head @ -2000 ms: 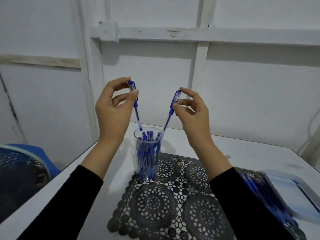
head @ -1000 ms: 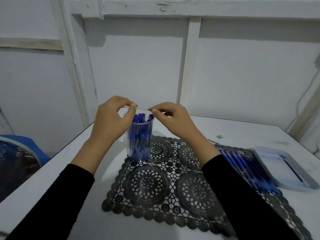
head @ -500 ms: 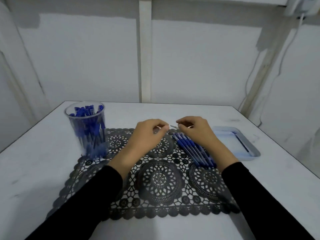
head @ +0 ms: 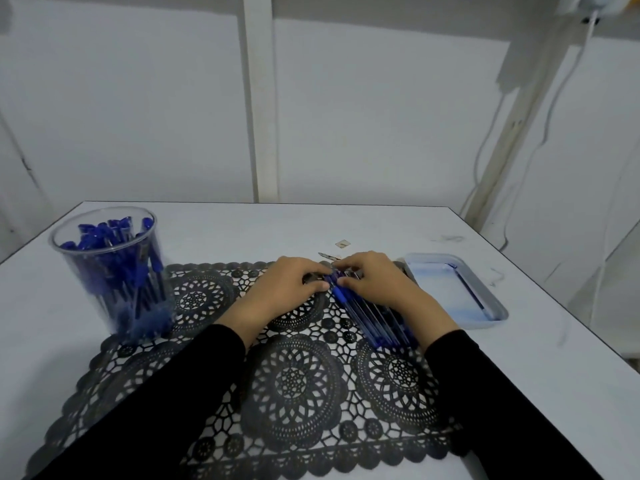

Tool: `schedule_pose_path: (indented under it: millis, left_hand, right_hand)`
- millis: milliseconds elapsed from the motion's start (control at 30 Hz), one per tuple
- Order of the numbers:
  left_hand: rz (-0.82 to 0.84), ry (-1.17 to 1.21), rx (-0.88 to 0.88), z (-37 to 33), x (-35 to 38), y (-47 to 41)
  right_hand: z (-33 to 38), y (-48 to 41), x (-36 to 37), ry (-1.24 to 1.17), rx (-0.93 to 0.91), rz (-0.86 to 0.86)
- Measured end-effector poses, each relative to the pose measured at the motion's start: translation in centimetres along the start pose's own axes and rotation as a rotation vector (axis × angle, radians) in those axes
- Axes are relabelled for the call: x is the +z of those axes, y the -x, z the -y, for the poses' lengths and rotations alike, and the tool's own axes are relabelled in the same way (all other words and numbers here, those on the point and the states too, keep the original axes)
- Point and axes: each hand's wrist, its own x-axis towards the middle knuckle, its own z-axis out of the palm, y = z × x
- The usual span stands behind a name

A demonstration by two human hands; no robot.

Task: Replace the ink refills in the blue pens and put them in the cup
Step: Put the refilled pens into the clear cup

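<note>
My left hand (head: 287, 285) and my right hand (head: 374, 282) are both down at the far end of the row of pens (head: 375, 322). The pens lie on the black lace mat (head: 294, 382). My fingers are bent over the pens and my fingertips touch them. I cannot tell if either hand has a pen pinched yet.

The cup (head: 114, 271) stands on the left corner of the mat, well apart from my hands. It is already full of blue pens. A pale blue tray (head: 498, 311) sits just beside the row on the right.

I think a pen is very light and stiff. It is smooth plastic, so it may roll or slip. The pens lie tight side by side. So I should take one by its end, with my thumb and one finger, and lift it clear of the others.

I can read no name or words on the pens, the cup or the tray.
</note>
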Motion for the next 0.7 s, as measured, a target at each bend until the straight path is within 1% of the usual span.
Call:
schedule_pose_path:
  millis: [133, 433, 600, 700]
  left_hand:
    - [-0.025, 0.024, 0.038, 0.3, -0.3, -0.4]
    - [0.073, -0.016, 0.085, 1.0, -1.3, -0.2]
    - [0.086, 0.046, 0.030, 1.1, -2.0, 0.1]
    - [0.083, 0.190, -0.044, 1.2, -2.4, 0.4]
  right_hand:
    - [-0.6, -0.5, 0.2, -0.023, -0.035, 0.050]
    - [-1.3, -1.5, 0.4, -0.050, -0.067, 0.120]
    - [-1.2, -1.9, 0.7, -0.050, -0.083, 0.121]
    - [-1.2, -2.0, 0.9, -0.089, -0.089, 0.095]
